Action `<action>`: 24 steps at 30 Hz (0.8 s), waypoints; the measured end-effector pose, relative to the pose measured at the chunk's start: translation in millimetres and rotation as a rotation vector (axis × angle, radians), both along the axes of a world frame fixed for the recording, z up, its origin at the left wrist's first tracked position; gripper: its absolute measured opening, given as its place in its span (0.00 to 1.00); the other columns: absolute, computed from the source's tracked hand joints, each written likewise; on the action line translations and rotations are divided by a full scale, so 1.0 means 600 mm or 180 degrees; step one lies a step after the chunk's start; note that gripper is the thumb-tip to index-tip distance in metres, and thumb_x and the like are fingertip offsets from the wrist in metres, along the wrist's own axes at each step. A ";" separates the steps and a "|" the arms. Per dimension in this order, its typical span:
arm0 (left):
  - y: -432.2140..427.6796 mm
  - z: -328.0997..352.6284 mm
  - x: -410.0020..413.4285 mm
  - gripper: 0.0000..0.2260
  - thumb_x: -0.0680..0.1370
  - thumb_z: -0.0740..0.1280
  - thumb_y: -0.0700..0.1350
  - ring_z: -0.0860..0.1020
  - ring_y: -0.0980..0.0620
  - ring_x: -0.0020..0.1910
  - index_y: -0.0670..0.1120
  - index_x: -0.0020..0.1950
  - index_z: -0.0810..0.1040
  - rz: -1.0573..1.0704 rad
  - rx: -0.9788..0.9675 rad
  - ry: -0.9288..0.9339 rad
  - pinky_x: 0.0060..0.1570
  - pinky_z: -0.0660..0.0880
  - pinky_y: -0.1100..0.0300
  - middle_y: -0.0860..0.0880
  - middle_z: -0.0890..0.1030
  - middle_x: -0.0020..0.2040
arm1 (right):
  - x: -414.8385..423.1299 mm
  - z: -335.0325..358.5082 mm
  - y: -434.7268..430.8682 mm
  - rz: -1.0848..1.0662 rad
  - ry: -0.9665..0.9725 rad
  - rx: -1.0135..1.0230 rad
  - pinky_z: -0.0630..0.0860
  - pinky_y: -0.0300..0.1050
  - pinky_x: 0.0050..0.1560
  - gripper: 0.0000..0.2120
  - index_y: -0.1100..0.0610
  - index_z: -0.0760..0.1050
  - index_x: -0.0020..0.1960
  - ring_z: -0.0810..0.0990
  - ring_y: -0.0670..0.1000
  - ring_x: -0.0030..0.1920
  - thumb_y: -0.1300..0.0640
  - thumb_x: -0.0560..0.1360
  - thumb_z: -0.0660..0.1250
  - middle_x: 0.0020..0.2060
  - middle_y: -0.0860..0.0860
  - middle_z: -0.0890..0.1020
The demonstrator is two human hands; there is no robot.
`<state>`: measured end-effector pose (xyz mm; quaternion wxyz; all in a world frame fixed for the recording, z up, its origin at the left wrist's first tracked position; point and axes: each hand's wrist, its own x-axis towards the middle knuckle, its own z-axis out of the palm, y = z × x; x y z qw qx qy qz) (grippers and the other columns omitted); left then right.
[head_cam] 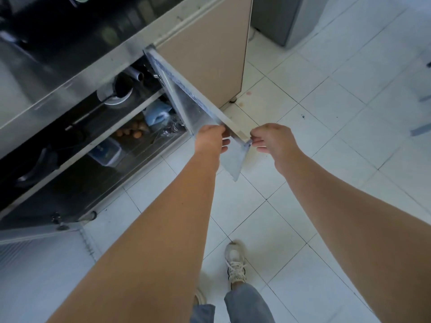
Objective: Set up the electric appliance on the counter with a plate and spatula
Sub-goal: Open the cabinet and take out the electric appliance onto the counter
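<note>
Now | left hand [210,139] curled round cabinet door [185,100] edge | right hand [273,141] pinching its corner

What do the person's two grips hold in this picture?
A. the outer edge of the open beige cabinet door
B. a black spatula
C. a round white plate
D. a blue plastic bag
A: the left grip holds and the right grip pinches the outer edge of the open beige cabinet door, which has a silver inner face; neither grip carries anything else.
</note>
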<state>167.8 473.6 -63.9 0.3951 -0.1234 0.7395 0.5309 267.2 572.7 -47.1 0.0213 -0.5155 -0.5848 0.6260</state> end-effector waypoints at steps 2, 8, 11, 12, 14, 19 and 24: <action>-0.005 0.004 -0.003 0.07 0.78 0.65 0.45 0.82 0.52 0.43 0.44 0.48 0.80 -0.0073 -0.0002 -0.0018 0.51 0.82 0.56 0.50 0.84 0.43 | -0.009 0.009 -0.004 0.0056 -0.0045 0.0333 0.78 0.56 0.46 0.03 0.60 0.76 0.39 0.72 0.54 0.39 0.64 0.69 0.64 0.37 0.57 0.77; -0.055 0.015 -0.016 0.09 0.79 0.62 0.46 0.82 0.49 0.45 0.45 0.56 0.77 0.0051 0.0200 -0.0188 0.52 0.81 0.55 0.50 0.82 0.44 | -0.062 0.052 -0.046 -0.0083 0.0224 0.1074 0.69 0.39 0.34 0.08 0.52 0.72 0.33 0.73 0.50 0.34 0.60 0.70 0.62 0.31 0.46 0.75; -0.107 0.018 -0.029 0.07 0.78 0.63 0.45 0.81 0.50 0.40 0.45 0.52 0.78 0.0175 0.0224 -0.0169 0.49 0.80 0.55 0.49 0.82 0.42 | -0.091 0.065 -0.094 -0.0010 0.0389 0.1415 0.68 0.39 0.34 0.07 0.51 0.73 0.35 0.74 0.47 0.35 0.59 0.71 0.62 0.32 0.43 0.77; -0.131 0.020 -0.036 0.07 0.78 0.63 0.45 0.80 0.50 0.39 0.44 0.51 0.78 0.0231 0.0221 -0.0155 0.49 0.80 0.56 0.49 0.82 0.42 | -0.103 0.068 -0.115 0.0045 0.0438 0.1541 0.68 0.38 0.33 0.06 0.51 0.75 0.38 0.75 0.46 0.36 0.58 0.71 0.61 0.33 0.43 0.77; -0.184 0.021 -0.051 0.06 0.78 0.63 0.44 0.80 0.51 0.38 0.44 0.51 0.77 0.0392 0.0182 -0.0148 0.47 0.79 0.57 0.49 0.81 0.41 | -0.129 0.069 -0.161 0.0197 0.0568 0.1691 0.68 0.35 0.35 0.07 0.50 0.77 0.42 0.76 0.45 0.39 0.58 0.72 0.62 0.37 0.44 0.79; -0.332 0.028 -0.083 0.06 0.80 0.62 0.42 0.79 0.50 0.41 0.42 0.53 0.77 0.0703 -0.0066 -0.0198 0.46 0.78 0.59 0.47 0.80 0.44 | -0.180 0.045 -0.268 0.0779 0.0601 0.1502 0.66 0.28 0.34 0.06 0.49 0.77 0.43 0.76 0.42 0.39 0.59 0.71 0.63 0.36 0.42 0.79; -0.510 0.018 -0.114 0.10 0.81 0.62 0.43 0.81 0.46 0.53 0.40 0.57 0.77 0.1103 -0.0275 -0.0257 0.58 0.77 0.55 0.44 0.81 0.52 | -0.227 0.002 -0.402 0.1334 0.0484 0.1310 0.67 0.35 0.35 0.07 0.49 0.78 0.46 0.77 0.47 0.43 0.59 0.72 0.64 0.42 0.45 0.80</action>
